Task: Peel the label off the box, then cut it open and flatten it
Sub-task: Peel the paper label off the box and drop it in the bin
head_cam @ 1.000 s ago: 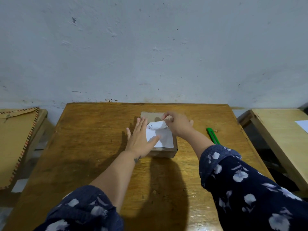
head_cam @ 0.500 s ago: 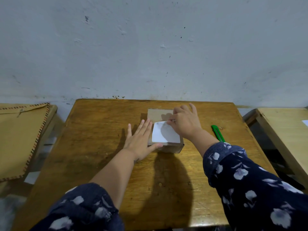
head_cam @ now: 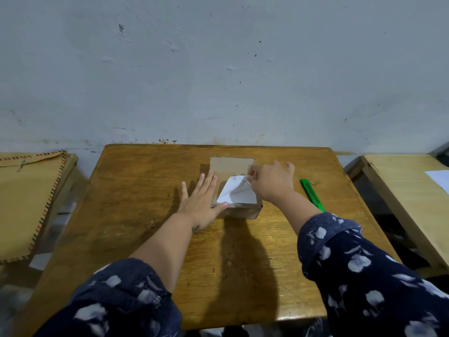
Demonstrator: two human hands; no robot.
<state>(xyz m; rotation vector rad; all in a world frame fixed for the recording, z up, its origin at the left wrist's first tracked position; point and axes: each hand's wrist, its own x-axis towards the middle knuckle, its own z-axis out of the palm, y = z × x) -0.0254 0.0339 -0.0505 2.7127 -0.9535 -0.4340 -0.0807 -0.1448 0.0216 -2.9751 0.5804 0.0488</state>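
A small brown cardboard box [head_cam: 229, 165] sits at the back middle of the wooden table [head_cam: 136, 203]. A white label [head_cam: 239, 194] lies on its top, with its far edge lifted and curled toward me. My right hand [head_cam: 272, 182] pinches that lifted edge between thumb and fingers. My left hand [head_cam: 200, 201] lies flat with fingers apart against the box's left side, its thumb on the near left corner. A green utility knife [head_cam: 312, 194] lies on the table just right of my right wrist.
A wall rises directly behind the table. A brown envelope with a striped border [head_cam: 23, 203] lies on a surface to the left. A second, paler table [head_cam: 408, 198] with a white sheet [head_cam: 439, 180] stands to the right, across a gap.
My right hand went from pressing on the label's far right corner to pinching it and lifting it, so the label's far edge now curls up off the box. The left hand stayed put.
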